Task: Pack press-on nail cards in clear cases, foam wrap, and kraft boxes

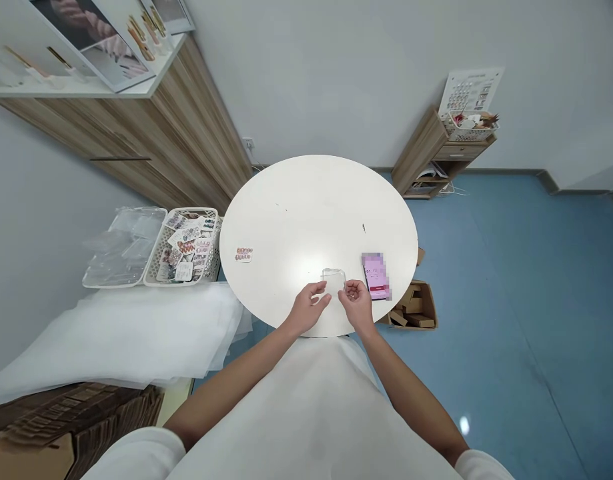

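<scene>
Near the white surface's (316, 200) front edge, we hold a clear case (334, 281).
Its long axis seems to point away from us; our right hand (357, 303) pinches its side, left hand (309, 307) fingers parted.

You are using two hands at one table (316, 193): your left hand (309, 311) and right hand (357, 305) are flanking one clear case (335, 276). One phone (375, 276) is lying right of your right hand; left of your left hand, one nail card (244, 255) is lying and two white containers (215, 257) are standing.
</scene>
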Available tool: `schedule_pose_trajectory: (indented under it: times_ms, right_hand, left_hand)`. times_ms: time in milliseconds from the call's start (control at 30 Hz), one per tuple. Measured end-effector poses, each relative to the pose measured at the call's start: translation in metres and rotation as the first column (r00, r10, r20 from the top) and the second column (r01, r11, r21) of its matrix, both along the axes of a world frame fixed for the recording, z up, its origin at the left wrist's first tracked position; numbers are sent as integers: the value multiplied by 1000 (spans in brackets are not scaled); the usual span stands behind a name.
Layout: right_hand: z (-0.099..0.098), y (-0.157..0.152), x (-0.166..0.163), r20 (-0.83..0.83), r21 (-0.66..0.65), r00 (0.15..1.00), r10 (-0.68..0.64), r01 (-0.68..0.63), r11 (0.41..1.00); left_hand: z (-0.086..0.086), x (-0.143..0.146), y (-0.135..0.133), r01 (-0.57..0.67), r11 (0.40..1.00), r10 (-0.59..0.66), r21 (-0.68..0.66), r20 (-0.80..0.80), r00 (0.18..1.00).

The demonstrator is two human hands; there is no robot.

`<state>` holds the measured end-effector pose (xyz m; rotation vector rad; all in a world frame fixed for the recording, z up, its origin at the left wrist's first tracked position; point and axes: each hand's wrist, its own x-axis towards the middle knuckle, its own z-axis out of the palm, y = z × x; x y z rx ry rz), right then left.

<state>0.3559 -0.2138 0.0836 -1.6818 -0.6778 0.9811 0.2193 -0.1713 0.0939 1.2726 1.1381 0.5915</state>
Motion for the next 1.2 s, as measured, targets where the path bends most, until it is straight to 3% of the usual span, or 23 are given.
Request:
schedule_pose_trajectory:
  times_ms: [167, 267, 367, 467, 600, 700, 1000, 1100, 1200]
  right_hand:
    - [17, -1, -33, 334, 80, 935, 117, -152, 985]
    - [22, -2, -48, 419, 101, 886, 199, -264, 959]
    - [21, -1, -55, 473, 101, 862, 181, -258, 961]
    - [15, 2, -55, 413, 94, 909, 51, -99, 991]
    - [10, 3, -55, 45, 30, 999, -21, 20, 999]
    - [11, 0, -57, -137, 15, 990, -11, 13, 1000]
    - [14, -12, -52, -247, -36, 969, 24, -34, 999]
    - [16, -13, -48, -258, -41, 966, 27, -39, 998]
    - [20, -12, -47, -275, -32, 960, 44, -55, 998]
  left_hand:
    - [10, -3, 2, 27, 988, 5, -149, 212, 977]
    - [7, -14, 10, -20, 972, 82, -234, 258, 963]
    - [0, -30, 20, -61, 945, 155, -322, 276, 949]
    - [-4, -45, 28, -61, 920, 178, -387, 274, 945]
    - [-6, -58, 33, 7, 911, 119, -413, 278, 953]
    - [-6, -62, 34, 42, 927, 52, -372, 240, 969]
    - [-14, -76, 38, 228, 967, -207, -116, 168, 964]
    - [-12, -85, 37, 335, 939, -339, 77, 45, 940]
    - [-9, -90, 38, 429, 870, -418, 243, -97, 903]
